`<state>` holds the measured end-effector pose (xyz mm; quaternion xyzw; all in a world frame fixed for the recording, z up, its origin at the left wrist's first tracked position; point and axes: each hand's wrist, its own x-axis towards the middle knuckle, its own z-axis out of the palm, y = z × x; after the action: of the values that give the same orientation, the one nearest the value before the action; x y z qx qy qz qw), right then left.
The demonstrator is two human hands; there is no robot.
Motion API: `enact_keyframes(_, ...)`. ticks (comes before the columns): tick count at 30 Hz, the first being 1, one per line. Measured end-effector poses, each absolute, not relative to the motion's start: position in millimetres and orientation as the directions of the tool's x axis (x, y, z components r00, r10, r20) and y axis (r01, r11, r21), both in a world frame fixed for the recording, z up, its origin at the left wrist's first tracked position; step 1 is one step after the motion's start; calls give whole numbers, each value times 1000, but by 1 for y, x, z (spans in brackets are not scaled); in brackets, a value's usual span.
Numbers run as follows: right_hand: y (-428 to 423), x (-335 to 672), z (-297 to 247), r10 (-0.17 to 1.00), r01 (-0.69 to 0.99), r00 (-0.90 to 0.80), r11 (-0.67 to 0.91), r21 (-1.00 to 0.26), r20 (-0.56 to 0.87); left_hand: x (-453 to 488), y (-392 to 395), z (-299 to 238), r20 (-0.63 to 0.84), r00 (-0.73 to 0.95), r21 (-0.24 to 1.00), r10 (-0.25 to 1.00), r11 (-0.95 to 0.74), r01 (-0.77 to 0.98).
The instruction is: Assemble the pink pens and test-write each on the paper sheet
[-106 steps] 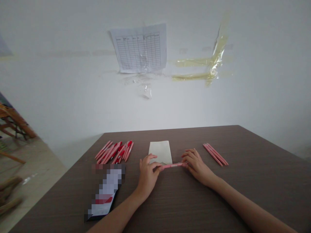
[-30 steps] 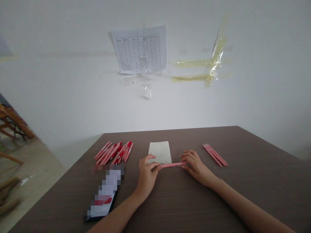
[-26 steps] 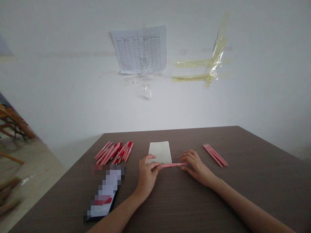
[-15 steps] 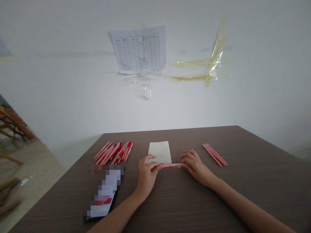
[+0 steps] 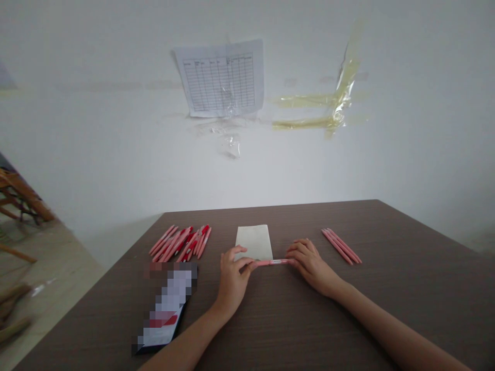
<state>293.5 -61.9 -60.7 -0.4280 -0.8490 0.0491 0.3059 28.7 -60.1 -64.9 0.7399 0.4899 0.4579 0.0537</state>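
Observation:
A pink pen (image 5: 273, 262) lies level between my two hands, just in front of a cream-coloured paper pad (image 5: 254, 241). My left hand (image 5: 233, 273) pinches its left end between thumb and fingers. The right end is gripped by my right hand (image 5: 311, 265), with the fingers closed over it. A pale label strip shows along the pen's middle. To the right of my right hand, several pink pens (image 5: 342, 246) lie side by side at a slant. Left of the pad is a loose pile of pink and red pens (image 5: 181, 243).
A dark device with a blurred screen (image 5: 166, 309) lies by my left forearm on the brown table (image 5: 278, 330). Behind the table rises a white wall, bearing a taped sheet with a printed grid (image 5: 222, 80). Wooden furniture (image 5: 23, 196) stands at far left.
The pen has turned slightly about its length, so more of its pale label shows. Both hands stay in nearly the same place.

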Motion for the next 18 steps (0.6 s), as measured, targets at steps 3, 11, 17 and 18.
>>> enact_keyframes(3, -60, 295, -64, 765, 704, -452, 622, -343, 459, 29, -60, -66, 620, 98, 532, 778, -509, 677)
enact_keyframes(11, -64, 294, -58, 768, 693, -430, 618, -372, 475, 29, -59, -67, 629, 101, 522, 771, -515, 680)
enact_keyframes(17, -65, 294, -58, 768, 700, -442, 618, -357, 463, 29, -59, -67, 626, 96, 532, 774, -514, 673)
enact_keyframes(18, -64, 294, -59, 767, 704, -447, 619, -347, 460, 29, -59, -67, 624, 96, 535, 776, -513, 671)
